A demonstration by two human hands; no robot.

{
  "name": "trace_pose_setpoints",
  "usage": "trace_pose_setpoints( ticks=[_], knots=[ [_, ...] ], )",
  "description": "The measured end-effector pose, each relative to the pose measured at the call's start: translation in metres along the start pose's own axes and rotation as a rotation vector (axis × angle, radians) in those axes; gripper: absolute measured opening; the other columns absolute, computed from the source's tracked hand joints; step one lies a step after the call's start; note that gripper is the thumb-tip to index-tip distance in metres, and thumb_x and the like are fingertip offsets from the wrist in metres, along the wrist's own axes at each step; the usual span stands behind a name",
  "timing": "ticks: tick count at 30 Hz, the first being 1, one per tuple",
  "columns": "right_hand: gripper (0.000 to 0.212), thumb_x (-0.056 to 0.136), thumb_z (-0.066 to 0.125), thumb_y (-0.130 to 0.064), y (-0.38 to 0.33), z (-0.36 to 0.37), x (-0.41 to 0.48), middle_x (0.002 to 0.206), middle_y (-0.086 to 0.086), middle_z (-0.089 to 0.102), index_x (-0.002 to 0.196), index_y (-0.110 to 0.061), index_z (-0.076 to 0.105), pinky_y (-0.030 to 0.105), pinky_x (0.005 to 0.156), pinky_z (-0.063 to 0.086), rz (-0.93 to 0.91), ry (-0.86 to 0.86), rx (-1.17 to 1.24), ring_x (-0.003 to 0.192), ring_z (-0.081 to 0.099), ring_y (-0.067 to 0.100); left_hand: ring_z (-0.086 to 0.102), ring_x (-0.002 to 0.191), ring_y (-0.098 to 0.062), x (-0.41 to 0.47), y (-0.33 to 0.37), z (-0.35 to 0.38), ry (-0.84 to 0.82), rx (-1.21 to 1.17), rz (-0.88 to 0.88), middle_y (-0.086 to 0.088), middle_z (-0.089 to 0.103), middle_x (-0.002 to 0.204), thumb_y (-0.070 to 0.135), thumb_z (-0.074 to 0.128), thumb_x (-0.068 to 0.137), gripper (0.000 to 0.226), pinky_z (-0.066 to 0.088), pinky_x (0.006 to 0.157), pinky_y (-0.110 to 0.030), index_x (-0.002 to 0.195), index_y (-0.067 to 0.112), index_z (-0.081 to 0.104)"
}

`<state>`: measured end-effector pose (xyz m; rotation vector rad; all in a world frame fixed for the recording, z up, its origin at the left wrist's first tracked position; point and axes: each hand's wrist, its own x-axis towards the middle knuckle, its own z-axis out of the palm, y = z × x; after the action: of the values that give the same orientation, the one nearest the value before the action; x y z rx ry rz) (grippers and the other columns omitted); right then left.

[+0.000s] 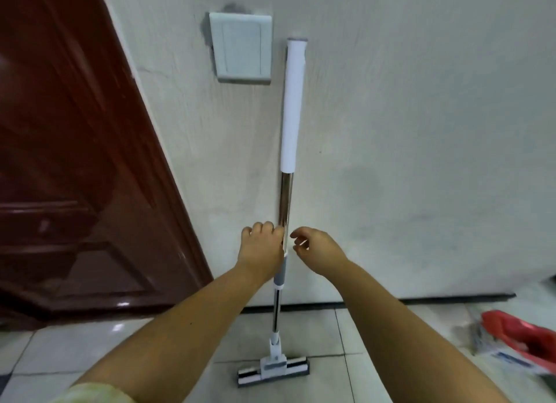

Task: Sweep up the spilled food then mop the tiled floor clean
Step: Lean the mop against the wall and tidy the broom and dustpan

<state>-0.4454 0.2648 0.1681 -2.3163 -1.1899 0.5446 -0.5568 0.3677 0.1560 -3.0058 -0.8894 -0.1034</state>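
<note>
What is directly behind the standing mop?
The white wall: the mop stands upright against it, head on the tiled floor. The left hand hides part of both.

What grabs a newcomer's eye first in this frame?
The mop, standing upright against the white wall at centre, its white-sleeved handle beside a light switch and its head on the tiled floor. The left hand grips its metal pole midway; the right hand hovers just beside, fingers loosely curled. A dark red door fills the left.
</note>
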Motion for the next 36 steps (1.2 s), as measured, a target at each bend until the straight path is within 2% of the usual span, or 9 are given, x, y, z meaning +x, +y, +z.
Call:
trace_pose_setpoints(
  ticks=[4, 7, 11, 16, 21, 26, 29, 36],
  knots=[
    [0.032, 0.096, 0.049, -0.023, 0.026, 0.035, -0.029, 0.123, -0.001, 0.062, 0.127, -0.023, 0.058, 0.030, 0.090, 0.047, 0.111, -0.026, -0.139, 0.110, 0.058, 0.018, 0.046, 0.111, -0.024, -0.031, 0.009, 0.035, -0.116, 0.031, 0.114, -0.002, 0.051, 0.121, 0.023, 0.044, 0.090, 0.036, 0.032, 0.093, -0.037, 0.126, 0.021, 0.047],
    [0.031, 0.098, 0.047, -0.027, 0.039, 0.052, -0.064, 0.124, 0.001, 0.060, 0.127, -0.021, 0.056, 0.031, 0.087, 0.048, 0.214, -0.010, -0.165, 0.108, 0.059, 0.020, 0.047, 0.109, -0.025, -0.054, 0.022, 0.054, -0.171, -0.008, 0.198, -0.004, 0.052, 0.118, 0.021, 0.043, 0.091, 0.031, 0.032, 0.090, -0.036, 0.122, 0.020, 0.051],
    [0.026, 0.098, 0.045, -0.028, 0.054, 0.071, -0.125, 0.116, 0.002, 0.063, 0.118, -0.018, 0.059, 0.033, 0.084, 0.050, 0.343, 0.063, -0.208, 0.103, 0.059, 0.022, 0.050, 0.104, -0.024, -0.073, 0.054, 0.062, -0.177, -0.065, 0.343, -0.001, 0.056, 0.108, 0.021, 0.044, 0.090, 0.024, 0.034, 0.086, -0.036, 0.111, 0.022, 0.057],
    [0.029, 0.097, 0.047, -0.028, 0.084, 0.075, -0.209, 0.115, -0.002, 0.064, 0.120, -0.022, 0.061, 0.029, 0.079, 0.050, 0.608, 0.205, -0.124, 0.103, 0.061, 0.019, 0.050, 0.099, -0.024, -0.069, 0.129, 0.055, -0.175, -0.187, 0.567, 0.000, 0.055, 0.105, 0.024, 0.048, 0.087, 0.022, 0.032, 0.081, -0.035, 0.107, 0.022, 0.057],
    [0.027, 0.095, 0.051, -0.029, 0.122, 0.040, -0.285, 0.112, -0.006, 0.065, 0.119, -0.023, 0.063, 0.029, 0.078, 0.050, 0.825, 0.372, -0.056, 0.102, 0.060, 0.015, 0.050, 0.099, -0.022, -0.087, 0.207, 0.046, -0.199, -0.264, 0.773, 0.003, 0.056, 0.106, 0.027, 0.053, 0.081, 0.027, 0.033, 0.084, -0.035, 0.107, 0.024, 0.058],
    [0.022, 0.094, 0.056, -0.030, 0.160, -0.013, -0.348, 0.098, -0.010, 0.065, 0.113, -0.027, 0.065, 0.026, 0.070, 0.045, 0.842, 0.440, -0.047, 0.096, 0.054, 0.008, 0.050, 0.106, -0.019, -0.111, 0.292, 0.034, -0.228, -0.270, 0.940, 0.006, 0.056, 0.112, 0.041, 0.049, 0.089, 0.029, 0.035, 0.087, -0.035, 0.114, 0.029, 0.056],
    [0.024, 0.094, 0.055, -0.031, 0.193, -0.043, -0.389, 0.101, -0.009, 0.064, 0.117, -0.028, 0.063, 0.024, 0.070, 0.044, 0.893, 0.493, -0.050, 0.094, 0.054, 0.008, 0.051, 0.106, -0.018, -0.128, 0.350, 0.037, -0.265, -0.254, 0.974, 0.007, 0.057, 0.112, 0.036, 0.050, 0.088, 0.029, 0.036, 0.087, -0.033, 0.115, 0.030, 0.057],
    [0.025, 0.094, 0.052, -0.030, 0.288, -0.103, -0.480, 0.104, -0.011, 0.065, 0.117, -0.028, 0.062, 0.023, 0.074, 0.042, 0.996, 0.607, -0.018, 0.105, 0.052, 0.008, 0.050, 0.106, -0.018, -0.141, 0.500, 0.034, -0.326, -0.240, 0.988, 0.007, 0.057, 0.113, 0.032, 0.048, 0.089, 0.027, 0.037, 0.087, -0.034, 0.115, 0.029, 0.057]
  ],
)
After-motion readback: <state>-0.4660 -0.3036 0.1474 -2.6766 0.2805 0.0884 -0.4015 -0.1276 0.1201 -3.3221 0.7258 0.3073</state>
